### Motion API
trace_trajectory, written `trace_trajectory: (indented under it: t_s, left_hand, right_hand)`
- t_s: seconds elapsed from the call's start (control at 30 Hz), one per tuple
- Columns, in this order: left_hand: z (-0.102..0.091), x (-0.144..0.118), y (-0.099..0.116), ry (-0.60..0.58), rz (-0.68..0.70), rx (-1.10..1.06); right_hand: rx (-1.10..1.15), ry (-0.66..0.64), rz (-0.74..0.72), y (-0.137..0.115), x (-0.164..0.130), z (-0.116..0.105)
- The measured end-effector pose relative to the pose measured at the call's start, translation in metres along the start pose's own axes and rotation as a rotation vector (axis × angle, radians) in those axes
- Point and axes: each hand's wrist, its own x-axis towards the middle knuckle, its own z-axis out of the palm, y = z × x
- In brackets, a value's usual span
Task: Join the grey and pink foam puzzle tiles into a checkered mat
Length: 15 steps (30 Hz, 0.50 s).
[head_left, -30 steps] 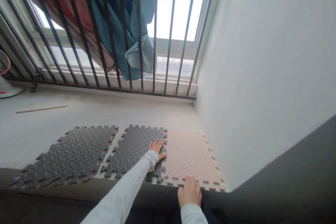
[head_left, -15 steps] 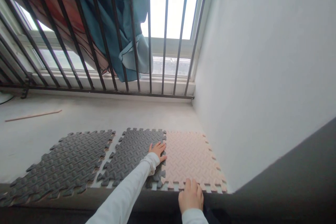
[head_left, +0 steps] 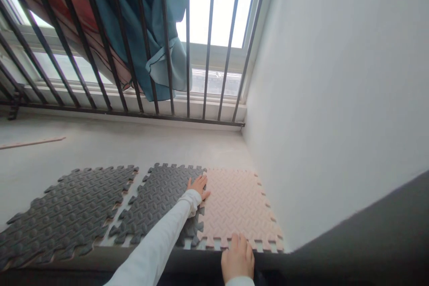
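Observation:
My left hand (head_left: 198,186) lies with fingers spread across the seam between a dark grey foam mat (head_left: 154,203) and a pale pink foam mat (head_left: 239,203). It rests mostly on the grey tile's right edge, and its thumb reaches over the pink one. At the pink mat's near edge, my right hand (head_left: 238,257) sets its extended fingers on the toothed border; its thumb is partly hidden. These two mats meet along toothed edges. Further left lies another dark grey mat (head_left: 72,210), with raised round bumps, parted from the middle one by a narrow gap.
A white wall (head_left: 335,98) rises along the right side of the mats. Beyond the pale floor (head_left: 167,143) stands a dark metal railing (head_left: 181,118) before windows, with blue cloth (head_left: 134,22) and reddish cloth behind its bars. A thin stick (head_left: 36,142) lies on the floor at left.
The view has shifted a little, so the mats and railing appear further left. Both hands keep about the same places on the mats.

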Motion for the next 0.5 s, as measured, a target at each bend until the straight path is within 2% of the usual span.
trace_trajectory:
  t_s: [0.2,0.27,0.33,0.4,0.5]
  left_hand:
    - [-0.011,0.007,-0.014,-0.019,0.081,-0.025]
    - [-0.022,0.015,-0.019,-0.045,0.065,-0.017]
    - [-0.029,0.017,-0.012,-0.037,0.029,-0.027]
    - [-0.022,0.005,0.013,0.013,0.017,-0.049]
    - [0.022,-0.043,0.082,0.051,0.065,-0.074]
  right_hand:
    - [0.003,0.059,0.001,0.0,0.002,0.011]
    - [0.014,0.083,-0.005,0.002,0.001,0.016]
    - [0.026,0.099,-0.011,0.004,0.0,0.02]
    - [0.033,0.097,-0.009,0.006,-0.001,0.021]
    - [0.014,0.061,0.002,0.009,0.001,0.017]
